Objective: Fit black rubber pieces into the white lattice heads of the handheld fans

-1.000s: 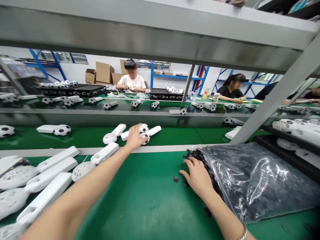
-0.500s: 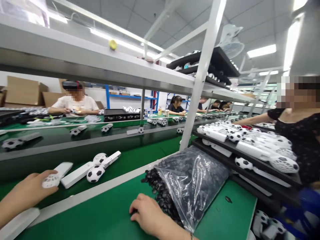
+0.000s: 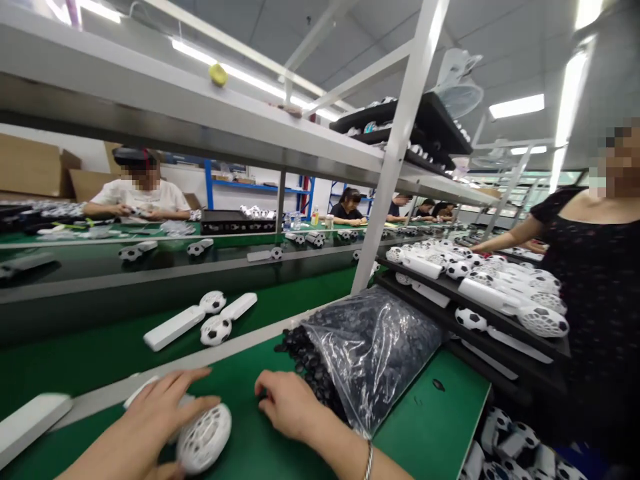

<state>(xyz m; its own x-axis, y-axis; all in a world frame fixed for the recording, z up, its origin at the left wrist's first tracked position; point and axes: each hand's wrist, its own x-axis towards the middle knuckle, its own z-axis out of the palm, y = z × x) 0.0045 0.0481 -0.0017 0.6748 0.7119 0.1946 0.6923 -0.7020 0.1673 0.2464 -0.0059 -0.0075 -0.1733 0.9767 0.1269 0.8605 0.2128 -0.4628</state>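
Note:
My left hand (image 3: 167, 410) grips a white handheld fan (image 3: 206, 437) with a round lattice head, low over the green work surface (image 3: 250, 440). The fan's handle is mostly hidden behind my fingers. My right hand (image 3: 290, 403) rests on the same surface with its fingers curled together. A dark bit shows at its fingertips, too small to make out. Right beside it, small black pieces (image 3: 313, 367) spill from the mouth of a clear plastic bag (image 3: 375, 347).
Football-patterned fans (image 3: 216, 330) lie on the green belt (image 3: 110, 340) beyond the ledge. A white handle (image 3: 33, 423) lies at the left edge. Stacked black trays (image 3: 500, 333) of fans stand on the right, by a white post (image 3: 395, 153). A co-worker (image 3: 590, 267) reaches over them.
My left hand has brought a fan from the belt across the ledge, right and nearer me. My right hand has barely moved. Fans on the far belt have shifted left.

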